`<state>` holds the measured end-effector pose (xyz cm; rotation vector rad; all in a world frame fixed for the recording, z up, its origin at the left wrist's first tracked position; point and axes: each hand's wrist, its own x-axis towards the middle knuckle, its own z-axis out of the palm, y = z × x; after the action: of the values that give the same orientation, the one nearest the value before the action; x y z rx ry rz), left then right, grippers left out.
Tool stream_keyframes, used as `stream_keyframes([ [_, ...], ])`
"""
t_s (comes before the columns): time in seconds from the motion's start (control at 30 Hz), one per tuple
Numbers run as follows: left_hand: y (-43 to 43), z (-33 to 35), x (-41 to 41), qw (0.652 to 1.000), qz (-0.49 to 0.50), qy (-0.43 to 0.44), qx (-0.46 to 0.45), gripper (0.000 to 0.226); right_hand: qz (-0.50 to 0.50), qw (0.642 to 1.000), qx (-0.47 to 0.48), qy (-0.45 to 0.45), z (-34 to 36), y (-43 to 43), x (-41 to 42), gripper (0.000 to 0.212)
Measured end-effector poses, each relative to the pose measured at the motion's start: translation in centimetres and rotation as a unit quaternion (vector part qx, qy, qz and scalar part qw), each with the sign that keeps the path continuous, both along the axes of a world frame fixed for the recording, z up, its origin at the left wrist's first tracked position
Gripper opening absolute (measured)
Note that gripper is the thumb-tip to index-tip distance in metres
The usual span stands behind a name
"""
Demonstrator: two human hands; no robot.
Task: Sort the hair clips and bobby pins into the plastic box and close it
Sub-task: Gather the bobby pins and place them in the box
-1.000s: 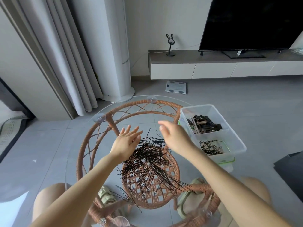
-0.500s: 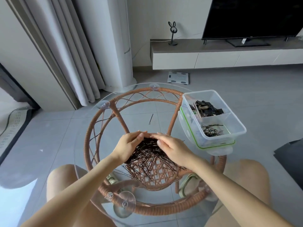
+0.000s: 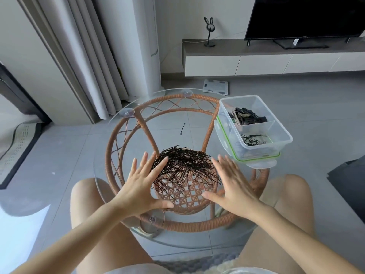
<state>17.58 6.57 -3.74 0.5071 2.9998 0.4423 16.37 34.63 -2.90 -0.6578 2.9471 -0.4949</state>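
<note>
A heap of black bobby pins (image 3: pixel 185 165) lies on the round glass tabletop (image 3: pixel 110 175) in front of me. My left hand (image 3: pixel 142 184) lies flat with spread fingers along the heap's left side, fingertips touching the pins. My right hand (image 3: pixel 231 182) lies flat on the heap's right side. One stray bobby pin (image 3: pixel 182 128) lies farther back on the glass. The clear plastic box (image 3: pixel 276 123) stands at the right on its green-rimmed lid (image 3: pixel 256 159). Its far compartment holds dark hair clips (image 3: pixel 246 118); the near one holds a few bobby pins (image 3: pixel 253 139).
The glass sits on a rattan frame (image 3: pixel 197 99) with suction cups. My bare knees are under the table's near edge. On the floor beyond lies a bathroom scale (image 3: pixel 215 86). A TV stand (image 3: pixel 276 56) runs along the back wall; curtains (image 3: pixel 88 56) hang at the left.
Both hands came down from above the spread pins, swept them together into a tighter heap, then slid apart to its two sides. The view tilted down and closer.
</note>
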Motion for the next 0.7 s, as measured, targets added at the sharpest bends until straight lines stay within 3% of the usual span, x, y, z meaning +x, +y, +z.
stream_keyframes([
  [0.1,1.3,0.1,-0.7,0.999,0.033,0.027,-0.004,0.106,-0.041,0.999,0.000,0.012,-0.2,-2.3,-0.9,0.081],
  [0.37,4.4,0.4,-3.5,0.994,0.084,0.066,0.024,0.085,-0.084,0.985,-0.153,-0.005,0.4,-8.4,-3.1,0.057],
  [0.43,4.9,0.5,-3.9,0.994,0.072,0.061,0.063,0.077,-0.080,0.970,-0.225,-0.043,1.0,-9.9,-3.1,0.053],
  [0.57,4.4,0.9,-4.2,0.962,0.111,0.035,0.248,0.059,-0.126,0.920,-0.360,-0.088,2.2,-10.7,-4.1,0.052],
  [0.7,3.3,1.7,-5.4,0.932,0.187,0.051,0.307,0.048,-0.174,0.937,-0.303,-0.025,3.0,-9.8,-10.2,0.050],
])
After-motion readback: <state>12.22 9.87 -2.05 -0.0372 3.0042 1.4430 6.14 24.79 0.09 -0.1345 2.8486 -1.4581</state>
